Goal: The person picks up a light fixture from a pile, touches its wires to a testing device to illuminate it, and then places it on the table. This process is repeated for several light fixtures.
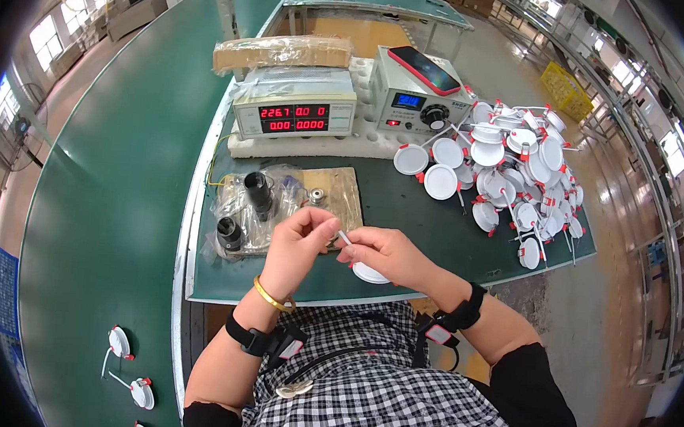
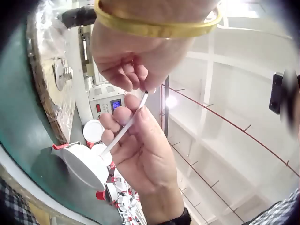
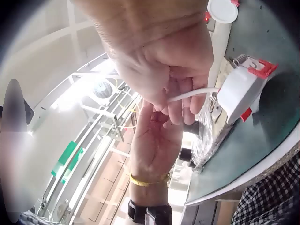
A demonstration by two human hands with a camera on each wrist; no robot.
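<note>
A round white downlight (image 3: pixel 239 93) with red clip ends and a spring hangs just below my hands, over the front of the green table. Its white cable (image 2: pixel 123 131) runs up between both hands. My right hand (image 1: pixel 393 255) pinches the cable a little below its end, thumb against the fingers. The left hand (image 1: pixel 296 240), with a gold bracelet on its wrist, pinches the cable's dark tip between thumb and forefinger. In the head view the downlight's white rim (image 1: pixel 369 274) shows partly under the right hand.
A film-wrapped board (image 1: pixel 347 194) with two black cylinders (image 1: pixel 259 196) lies ahead of the left hand. Behind it stand a red-digit meter (image 1: pixel 293 119) and a control box (image 1: pixel 405 99) with a phone (image 1: pixel 425 68) on top. Many downlights (image 1: pixel 487 154) are heaped at right.
</note>
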